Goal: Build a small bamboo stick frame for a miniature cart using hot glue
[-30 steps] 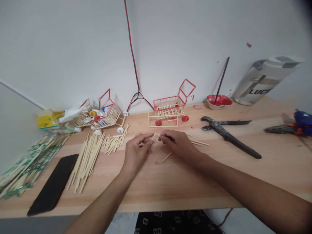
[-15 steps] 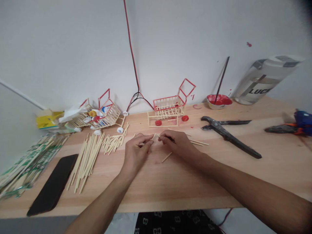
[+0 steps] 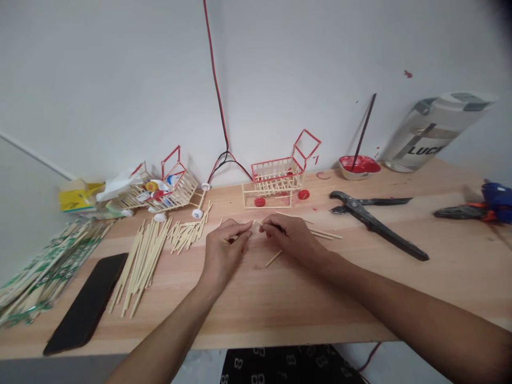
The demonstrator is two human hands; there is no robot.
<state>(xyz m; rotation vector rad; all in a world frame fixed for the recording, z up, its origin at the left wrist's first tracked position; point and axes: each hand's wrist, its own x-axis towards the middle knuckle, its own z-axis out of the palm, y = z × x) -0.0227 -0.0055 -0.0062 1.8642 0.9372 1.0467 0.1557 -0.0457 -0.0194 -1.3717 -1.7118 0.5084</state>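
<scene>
My left hand [image 3: 224, 246] is closed in a pinch on a short wooden stick [image 3: 254, 223] whose tip shows past the fingertips. Facing it, my right hand [image 3: 290, 237] pinches another short stick, its end touching or almost touching the first; most of both is hidden by the fingers. Just in front of the hands lies a loose cut stick [image 3: 274, 258]. Behind them stands a small shopping cart [image 3: 276, 176] built of sticks, with red-painted rims and red wheels. A few longer sticks [image 3: 327, 234] lie beyond my right hand.
To the left are long sticks [image 3: 140, 272], shorter cut sticks [image 3: 187, 234], a phone [image 3: 88, 301], packaged chopsticks [image 3: 44, 266] and a second stick cart [image 3: 176, 192]. On the right are cutting pliers [image 3: 372, 216], a red paint dish [image 3: 360, 166], a bottle [image 3: 424, 133] and a blue glue gun [image 3: 496, 202].
Both hands stay almost still, with the stick ends held together between them. Nothing else on the table has visibly moved.
</scene>
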